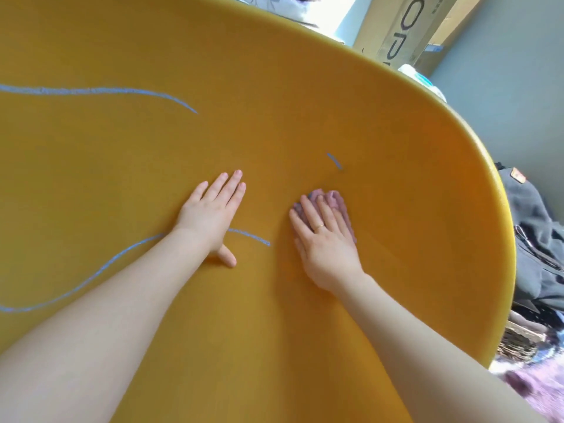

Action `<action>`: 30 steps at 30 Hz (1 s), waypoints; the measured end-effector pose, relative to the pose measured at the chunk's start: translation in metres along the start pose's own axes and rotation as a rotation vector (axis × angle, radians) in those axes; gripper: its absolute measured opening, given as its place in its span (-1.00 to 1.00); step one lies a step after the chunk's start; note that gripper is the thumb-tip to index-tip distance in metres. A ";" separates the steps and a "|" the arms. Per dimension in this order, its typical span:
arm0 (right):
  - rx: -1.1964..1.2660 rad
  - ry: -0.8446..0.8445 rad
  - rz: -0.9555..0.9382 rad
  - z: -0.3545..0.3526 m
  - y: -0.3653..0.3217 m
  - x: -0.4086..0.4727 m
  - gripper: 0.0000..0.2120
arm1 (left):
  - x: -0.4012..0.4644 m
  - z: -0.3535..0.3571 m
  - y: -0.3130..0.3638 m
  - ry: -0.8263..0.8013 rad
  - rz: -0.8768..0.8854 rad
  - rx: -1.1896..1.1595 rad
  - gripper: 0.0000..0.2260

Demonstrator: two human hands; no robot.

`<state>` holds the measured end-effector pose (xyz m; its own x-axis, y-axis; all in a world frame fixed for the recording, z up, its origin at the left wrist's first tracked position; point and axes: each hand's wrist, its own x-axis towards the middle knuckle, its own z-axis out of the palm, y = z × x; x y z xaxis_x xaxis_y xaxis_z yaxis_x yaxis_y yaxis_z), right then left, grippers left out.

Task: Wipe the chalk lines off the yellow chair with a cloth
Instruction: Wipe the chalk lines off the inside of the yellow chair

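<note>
From the head camera, the yellow chair [274, 102] fills the view, its surface marked with blue chalk lines [100, 90] at the left and a short dash [335, 161] farther right. The left hand [210, 213] lies flat with fingers straight on the seat. The right hand [325, 239] presses a mauve cloth [332, 199] down with straight fingers. A cardboard box [406, 32] stands far right; its contents cannot be seen.

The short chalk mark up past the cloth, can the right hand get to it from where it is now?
Probably yes: the mark lies just beyond the cloth under the right hand, with bare chair between.
</note>
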<state>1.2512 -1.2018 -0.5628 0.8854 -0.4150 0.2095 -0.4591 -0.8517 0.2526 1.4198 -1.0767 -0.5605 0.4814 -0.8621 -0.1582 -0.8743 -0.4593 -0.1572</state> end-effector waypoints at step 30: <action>-0.064 -0.075 -0.180 -0.003 -0.008 0.014 -0.48 | -0.005 -0.003 0.004 0.016 -0.015 0.013 0.23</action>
<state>1.2670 -1.1998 -0.5590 0.9553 -0.2831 0.0851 -0.2949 -0.8930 0.3399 1.4136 -1.0755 -0.5577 0.4935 -0.8584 -0.1401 -0.8659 -0.4697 -0.1719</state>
